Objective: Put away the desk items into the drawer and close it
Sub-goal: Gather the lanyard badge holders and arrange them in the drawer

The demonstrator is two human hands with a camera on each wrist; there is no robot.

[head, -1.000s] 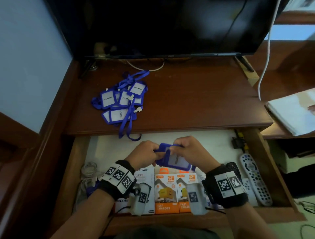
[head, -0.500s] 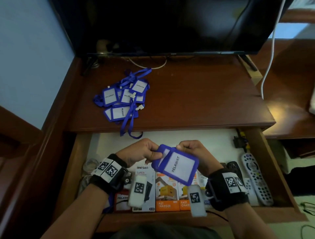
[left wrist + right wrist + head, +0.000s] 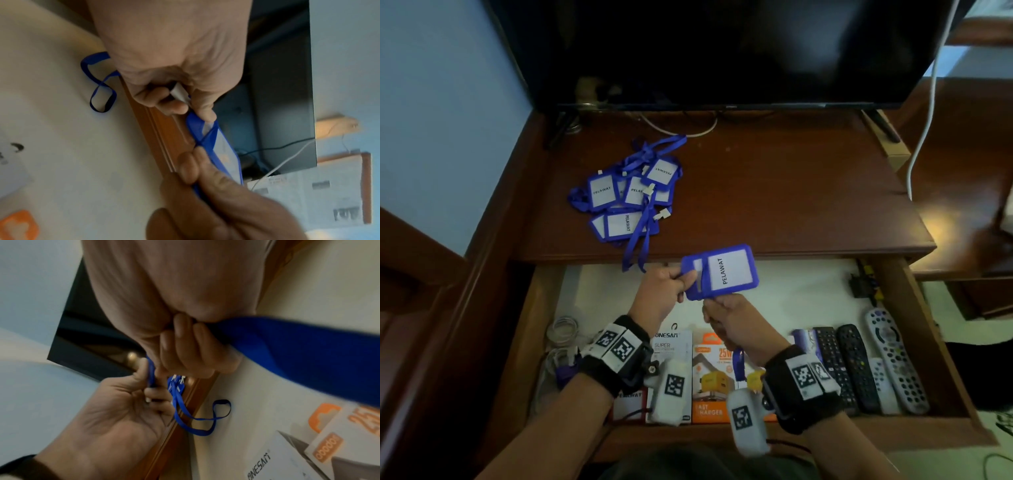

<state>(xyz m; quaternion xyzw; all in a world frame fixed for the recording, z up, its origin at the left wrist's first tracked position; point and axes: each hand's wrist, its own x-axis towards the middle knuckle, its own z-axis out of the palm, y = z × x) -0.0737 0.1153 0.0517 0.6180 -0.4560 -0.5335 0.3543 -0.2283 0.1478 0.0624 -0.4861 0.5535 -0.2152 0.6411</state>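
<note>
Head view is filled at the top by a dark monitor (image 3: 722, 51), set at the back of the brown wooden desk (image 3: 791, 192). Below the desk edge, the drawer (image 3: 935, 342) is pulled out, its pale floor exposed. A heap of blue badge holders (image 3: 626, 195) marked PELAWAT, tangled with their straps, is left on the desk's left part, one strap loop hanging over the edge into the drawer. Along the drawer's near side, a white box (image 3: 673, 346) and an orange charger box (image 3: 710, 380) are laid next to each other, with three remote controls (image 3: 859, 366) lined up to their right and a coil of white cable (image 3: 561, 330) at the far left.

Above the open drawer, near the desk edge, one blue badge holder (image 3: 719, 272) is held up between both hands, its white PELAWAT card facing the camera. Its left end is pinched by the left hand (image 3: 664, 294) between thumb and curled fingers, as is confirmed in the left wrist view. Its lower edge is gripped by the right hand (image 3: 736, 322), whose fingers are curled tight; in the blurred right wrist view a blue strap (image 3: 298, 350) seems to be bunched inside that fist, a short end of it dangling below the wrist.
</note>
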